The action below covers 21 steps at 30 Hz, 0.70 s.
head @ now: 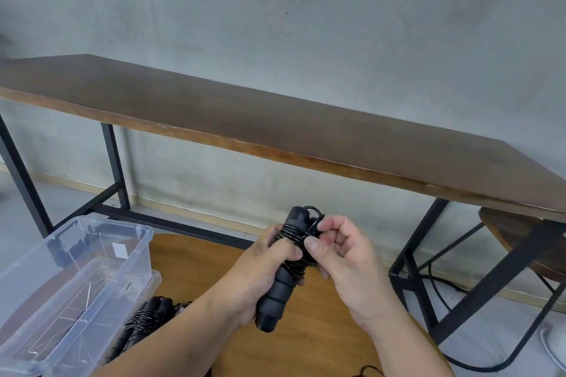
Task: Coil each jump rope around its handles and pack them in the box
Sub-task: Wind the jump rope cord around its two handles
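Jump rope (283, 269), black, is being held upright in mid-air in front of the person, above a round wooden stool top (306, 315). Its handles are ribbed, matte cylinders with a foam-like surface, and a thin glossy cord is sitting wound around their upper half in tight turns. The left hand (260, 272) is gripping the handles, fingers curled round them and the thumb pressing over the coils. The right hand (343, 251) is pinching the loose loops of cord at the top of the bundle between thumb and curled fingers. No brand or writing is showing on the rope.

Left of the jump rope, a clear plastic box (76, 278) with rounded corners is resting at the stool's edge; a small white label (120, 250) is lying inside it, with no readable text. Below the box's near corner, a second coiled black rope (144, 321) is lying on the stool. Behind the jump rope, a long dark wooden table (275, 119) on a black metal frame is standing against a grey concrete wall (306, 9).
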Each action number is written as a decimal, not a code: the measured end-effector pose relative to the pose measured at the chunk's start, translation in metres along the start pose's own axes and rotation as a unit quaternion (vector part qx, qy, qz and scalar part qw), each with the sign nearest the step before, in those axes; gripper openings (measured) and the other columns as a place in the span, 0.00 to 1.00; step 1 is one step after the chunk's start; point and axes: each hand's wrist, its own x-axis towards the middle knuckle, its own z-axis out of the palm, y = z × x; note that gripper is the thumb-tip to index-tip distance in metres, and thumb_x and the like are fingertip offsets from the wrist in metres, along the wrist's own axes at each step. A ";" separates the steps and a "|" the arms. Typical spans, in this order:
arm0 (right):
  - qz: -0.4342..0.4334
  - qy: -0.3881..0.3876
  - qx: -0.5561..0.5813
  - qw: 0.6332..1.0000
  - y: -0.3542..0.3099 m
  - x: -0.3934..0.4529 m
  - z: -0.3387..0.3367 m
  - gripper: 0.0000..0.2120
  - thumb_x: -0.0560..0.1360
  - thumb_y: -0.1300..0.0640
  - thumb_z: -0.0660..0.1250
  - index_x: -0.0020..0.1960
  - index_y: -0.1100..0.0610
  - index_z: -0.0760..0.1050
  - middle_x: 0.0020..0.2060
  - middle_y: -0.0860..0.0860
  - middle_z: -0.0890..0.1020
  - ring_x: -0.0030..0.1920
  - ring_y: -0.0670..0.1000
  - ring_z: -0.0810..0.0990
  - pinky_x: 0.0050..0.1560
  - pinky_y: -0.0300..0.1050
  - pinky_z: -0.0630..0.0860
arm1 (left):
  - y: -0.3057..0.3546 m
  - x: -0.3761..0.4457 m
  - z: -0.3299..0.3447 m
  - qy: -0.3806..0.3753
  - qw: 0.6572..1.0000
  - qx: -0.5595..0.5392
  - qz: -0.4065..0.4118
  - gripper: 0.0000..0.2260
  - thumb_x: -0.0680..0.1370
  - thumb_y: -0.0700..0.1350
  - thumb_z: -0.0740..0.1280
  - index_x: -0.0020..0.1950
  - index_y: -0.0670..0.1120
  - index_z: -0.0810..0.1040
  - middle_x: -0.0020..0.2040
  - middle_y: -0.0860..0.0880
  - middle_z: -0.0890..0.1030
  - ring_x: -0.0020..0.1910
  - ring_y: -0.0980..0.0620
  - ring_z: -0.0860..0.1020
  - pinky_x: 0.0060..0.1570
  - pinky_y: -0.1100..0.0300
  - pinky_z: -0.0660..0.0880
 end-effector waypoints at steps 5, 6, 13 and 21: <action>-0.222 0.051 -0.312 0.922 0.006 -0.004 -0.006 0.07 0.78 0.52 0.68 0.56 0.48 0.78 0.41 0.41 0.78 0.40 0.44 0.77 0.42 0.36 0.76 | -0.002 0.002 -0.001 0.000 0.999 -0.035 -0.016 0.30 0.58 0.53 0.70 0.58 0.45 0.76 0.39 0.42 0.81 0.36 0.46 0.78 0.39 0.56 0.72; -0.280 0.061 -0.377 0.881 0.012 -0.004 -0.008 0.09 0.79 0.52 0.66 0.58 0.51 0.79 0.42 0.41 0.78 0.41 0.44 0.78 0.42 0.37 0.76 | -0.004 0.002 0.000 0.004 0.999 -0.037 -0.020 0.30 0.57 0.53 0.70 0.58 0.45 0.76 0.38 0.42 0.81 0.36 0.46 0.78 0.38 0.56 0.72; -0.416 0.138 -0.526 0.729 0.034 -0.001 -0.013 0.06 0.78 0.58 0.69 0.49 0.60 0.83 0.40 0.50 0.83 0.36 0.47 0.81 0.34 0.40 0.79 | -0.009 0.005 0.006 0.053 0.998 -0.035 -0.027 0.23 0.64 0.48 0.69 0.58 0.46 0.75 0.38 0.47 0.82 0.36 0.48 0.78 0.36 0.57 0.73; -0.431 0.160 -0.541 0.705 0.041 0.016 -0.020 0.05 0.77 0.60 0.71 0.49 0.60 0.84 0.43 0.51 0.84 0.37 0.49 0.82 0.31 0.43 0.80 | -0.007 0.013 0.025 0.112 0.989 -0.084 -0.038 0.13 0.74 0.43 0.70 0.57 0.48 0.74 0.43 0.43 0.80 0.36 0.47 0.76 0.32 0.58 0.74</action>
